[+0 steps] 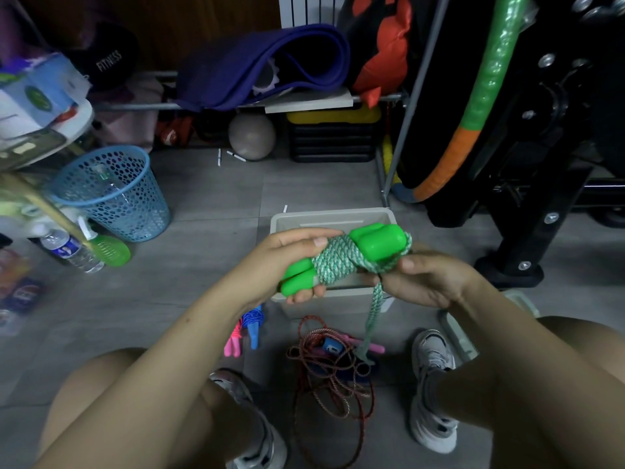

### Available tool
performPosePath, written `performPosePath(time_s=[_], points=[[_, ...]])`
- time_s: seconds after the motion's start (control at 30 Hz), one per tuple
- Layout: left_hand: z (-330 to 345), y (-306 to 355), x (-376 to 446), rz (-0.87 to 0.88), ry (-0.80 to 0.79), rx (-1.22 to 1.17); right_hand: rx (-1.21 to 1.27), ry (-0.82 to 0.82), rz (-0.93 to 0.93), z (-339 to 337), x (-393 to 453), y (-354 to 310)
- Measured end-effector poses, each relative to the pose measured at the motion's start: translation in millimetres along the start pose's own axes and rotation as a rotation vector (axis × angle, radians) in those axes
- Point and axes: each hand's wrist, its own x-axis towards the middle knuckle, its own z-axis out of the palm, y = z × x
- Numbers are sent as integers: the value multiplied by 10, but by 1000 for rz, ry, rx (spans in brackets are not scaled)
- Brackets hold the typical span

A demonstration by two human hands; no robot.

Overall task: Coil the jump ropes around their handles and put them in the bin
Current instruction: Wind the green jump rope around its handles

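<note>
My left hand (280, 262) grips the two bright green handles (375, 243) of a jump rope, held side by side above the grey bin (333, 218). Green-and-white cord (338, 260) is wound in several turns around the middle of the handles. My right hand (422, 279) pinches the cord just right of the coil, and a loose tail (373, 316) hangs down from it toward the floor. A red speckled rope (329, 377) with a blue handle lies tangled on the floor between my feet. A blue and pink rope bundle (248, 328) lies under my left forearm.
A blue mesh waste basket (111, 194) stands at the left with a water bottle (69, 250) beside it. A black exercise machine (541, 164) fills the right side. A shelf with a purple mat (263, 66), a ball and a black crate runs along the back.
</note>
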Motion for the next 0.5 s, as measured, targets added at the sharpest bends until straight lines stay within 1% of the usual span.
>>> performPosePath(time_s=[0.13,0.27,0.3,0.37,0.43,0.5], points=[[36,-41,43,13,32,-21,-111,126,-51,46,55,67],[62,-90,76,3,68,-41,-190,176,-109,65,71,108],[72,-107,88,7,83,-32,-234,187,-115,83,73,127],[100,-137,119,17,138,17,-412,207,-78,143,70,195],[135,-150,150,40,212,111,-568,306,-13,223,86,261],[151,-152,166,69,262,186,-582,426,-16,298,116,288]])
